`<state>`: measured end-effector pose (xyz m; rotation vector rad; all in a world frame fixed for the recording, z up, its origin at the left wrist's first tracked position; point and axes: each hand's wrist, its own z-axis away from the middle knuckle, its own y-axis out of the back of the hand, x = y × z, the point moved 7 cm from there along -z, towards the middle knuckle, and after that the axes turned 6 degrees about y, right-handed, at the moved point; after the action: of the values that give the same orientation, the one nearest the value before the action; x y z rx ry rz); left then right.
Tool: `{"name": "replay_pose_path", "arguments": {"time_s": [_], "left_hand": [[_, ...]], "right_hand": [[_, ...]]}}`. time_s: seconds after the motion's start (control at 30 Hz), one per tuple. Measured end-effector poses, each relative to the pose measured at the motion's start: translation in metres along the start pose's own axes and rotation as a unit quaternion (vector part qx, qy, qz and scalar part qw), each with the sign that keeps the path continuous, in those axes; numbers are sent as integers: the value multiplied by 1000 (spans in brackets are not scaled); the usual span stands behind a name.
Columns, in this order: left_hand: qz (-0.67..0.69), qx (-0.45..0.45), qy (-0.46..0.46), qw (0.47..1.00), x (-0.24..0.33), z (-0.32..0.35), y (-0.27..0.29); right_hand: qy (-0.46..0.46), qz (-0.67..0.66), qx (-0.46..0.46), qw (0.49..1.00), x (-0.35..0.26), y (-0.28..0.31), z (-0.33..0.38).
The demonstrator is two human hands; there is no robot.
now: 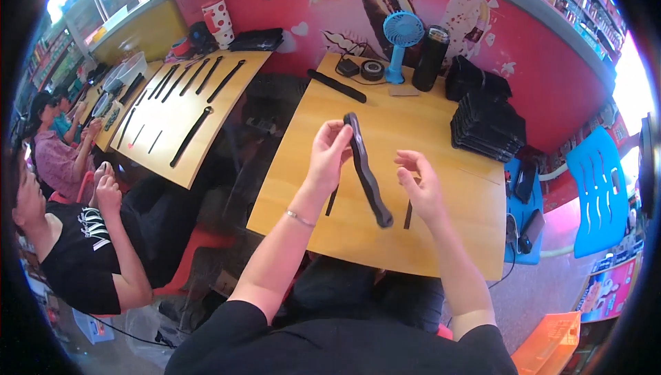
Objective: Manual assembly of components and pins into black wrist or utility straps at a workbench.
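Note:
My left hand (330, 151) grips a long black strap (365, 172) near its upper end, thumb pressed on it. The strap hangs at a slant above the wooden table (447, 220), and its lower end is rounded. To its right, my right hand (421, 183) is empty, with the fingers curved and apart. Below the hands, two narrow dark strips lie on the table: one strip (332, 201) near the left wrist, another strip (408, 214) beside the right hand. Another black strap (336, 86) lies at the far left of the table.
A blue fan (402, 34), a black bottle (431, 58) and a black tape roll (372, 70) stand at the back. Stacked black packs (487, 126) sit at the right. On the left, another table (224, 108) holds several black straps; a seated person (89, 251) is beside it.

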<state>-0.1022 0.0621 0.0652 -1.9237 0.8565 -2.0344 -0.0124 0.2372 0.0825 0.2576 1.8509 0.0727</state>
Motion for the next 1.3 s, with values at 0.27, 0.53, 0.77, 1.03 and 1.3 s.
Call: {"name": "replay_pose_path", "arguments": {"time_s": [0.27,0.53,0.77,1.03,1.3], "left_hand": [[156,120,-10,980,-39,-75,52],[-57,-155,137,977,-69,-54,-6],[-87,-152,172,969,-73,-47,-17],[37,-90,179,979,-78,-55,2],[148,-106,180,967,-80,-62,18]], "right_hand": [[-23,17,-182,983,47,-24,-40],[32,20,-14,999,72,-7,-51],[125,117,-14,985,61,-2,-44],[74,217,72,971,59,60,-59],[0,578,23,815,61,165,-21]]}}
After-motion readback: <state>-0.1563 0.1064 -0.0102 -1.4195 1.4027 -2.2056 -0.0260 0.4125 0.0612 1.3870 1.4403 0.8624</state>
